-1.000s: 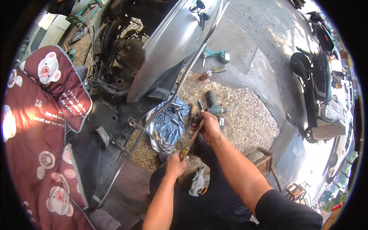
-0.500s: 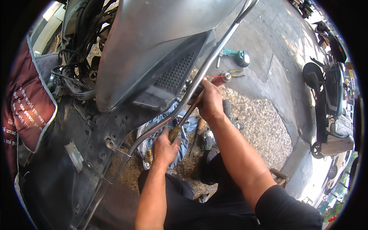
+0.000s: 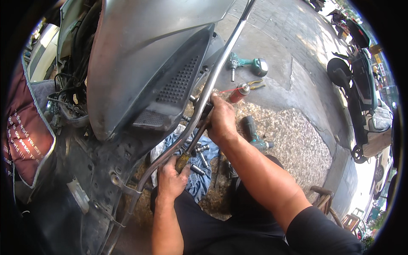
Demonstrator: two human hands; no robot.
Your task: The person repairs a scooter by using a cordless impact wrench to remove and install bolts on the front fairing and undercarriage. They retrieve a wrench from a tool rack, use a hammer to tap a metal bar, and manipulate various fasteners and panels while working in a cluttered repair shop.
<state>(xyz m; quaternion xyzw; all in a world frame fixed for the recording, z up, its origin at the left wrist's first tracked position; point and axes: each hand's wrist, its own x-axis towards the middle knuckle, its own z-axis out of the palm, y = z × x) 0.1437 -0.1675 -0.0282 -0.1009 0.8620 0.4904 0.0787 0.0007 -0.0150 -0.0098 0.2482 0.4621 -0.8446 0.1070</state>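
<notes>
My left hand [image 3: 171,180] is closed round the yellow handle [image 3: 182,160] of a screwdriver with a long shaft [image 3: 196,137]. My right hand [image 3: 222,121] is closed on the upper end of that shaft, right beside a curved metal tube [image 3: 225,55]; the tip is hidden behind my fingers and the tube. Left of the tube is a dull silver vehicle body [image 3: 144,29] with a black studded footrest panel [image 3: 174,85] and a dark bare frame [image 3: 97,187]. Beneath the tool, metal sockets [image 3: 197,169] lie on a blue cloth [image 3: 199,189].
Cordless tools [image 3: 258,66] [image 3: 248,127], a red spray can [image 3: 238,95] and pliers [image 3: 257,85] lie on the ground beyond my right hand. A parked scooter [image 3: 361,93] is at right, a wooden stool [image 3: 323,195] lower right, a maroon padded cover [image 3: 27,131] at left.
My hands and the screwdriver have moved up against the metal tube. The view has shifted, so the vehicle body now fills more of it and less of the maroon cover shows.
</notes>
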